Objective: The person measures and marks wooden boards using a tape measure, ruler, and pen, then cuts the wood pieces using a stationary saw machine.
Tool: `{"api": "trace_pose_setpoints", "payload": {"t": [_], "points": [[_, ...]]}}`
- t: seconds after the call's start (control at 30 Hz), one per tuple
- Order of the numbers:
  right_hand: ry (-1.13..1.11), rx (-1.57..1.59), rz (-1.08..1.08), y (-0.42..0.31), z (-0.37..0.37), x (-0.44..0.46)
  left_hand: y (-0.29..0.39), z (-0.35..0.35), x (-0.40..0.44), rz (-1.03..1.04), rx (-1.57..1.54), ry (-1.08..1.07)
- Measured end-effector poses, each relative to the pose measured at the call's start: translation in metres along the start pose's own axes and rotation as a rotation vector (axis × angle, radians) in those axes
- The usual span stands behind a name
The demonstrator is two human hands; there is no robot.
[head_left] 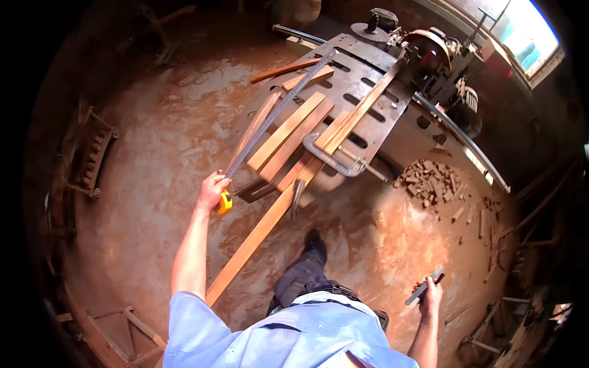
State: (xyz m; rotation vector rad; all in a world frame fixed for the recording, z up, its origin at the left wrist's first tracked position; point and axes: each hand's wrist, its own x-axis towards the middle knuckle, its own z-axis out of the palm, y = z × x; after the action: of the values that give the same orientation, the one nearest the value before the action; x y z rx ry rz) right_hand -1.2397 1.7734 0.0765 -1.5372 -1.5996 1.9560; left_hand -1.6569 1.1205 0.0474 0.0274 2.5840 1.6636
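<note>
My left hand [212, 191] is closed round a yellow tape measure [224, 202]. Its long blade [277, 114] is drawn out over the slotted metal machine table [388, 127]. Near the blade lie a thin wooden strip [254, 130] and two wider wooden boards [288, 130]. A G-clamp [334, 161] grips a wooden piece [333, 136] at the table's front edge. Low on the right, away from the table, my right hand [433, 293] is closed on a short grey bar-shaped tool [423, 286] with a dark part; its exact kind is unclear.
A long board [248, 248] slants from the table toward my left side. Behind the table stands a saw machine [429, 52] with a loose toothed blade [369, 32]. Wood offcuts [432, 183] are heaped on the dusty floor at right. Wooden frames [98, 153] stand at left.
</note>
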Motion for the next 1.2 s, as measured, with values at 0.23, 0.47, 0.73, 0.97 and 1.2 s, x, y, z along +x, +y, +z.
{"api": "trace_pose_setpoints", "payload": {"t": [0.23,0.47,0.73,0.97,1.2], "points": [[-0.171,-0.231,-0.012,-0.133,0.121,0.074,0.021,0.017,0.018,-0.096,0.098,-0.001],[-0.525,-0.518,-0.25,-0.29,0.293,0.136,0.029,0.008,-0.024,-0.192,0.168,0.32],[-1.034,-0.514,-0.283,-0.371,0.46,0.225,0.153,0.085,-0.085,-0.58,0.205,0.335],[-1.133,-0.574,-0.213,-0.374,0.58,0.283,0.192,0.136,-0.112,-0.751,0.195,0.374],[-0.96,-0.715,-0.175,-0.34,0.655,0.303,0.186,0.14,-0.104,-0.783,0.315,0.302]]}}
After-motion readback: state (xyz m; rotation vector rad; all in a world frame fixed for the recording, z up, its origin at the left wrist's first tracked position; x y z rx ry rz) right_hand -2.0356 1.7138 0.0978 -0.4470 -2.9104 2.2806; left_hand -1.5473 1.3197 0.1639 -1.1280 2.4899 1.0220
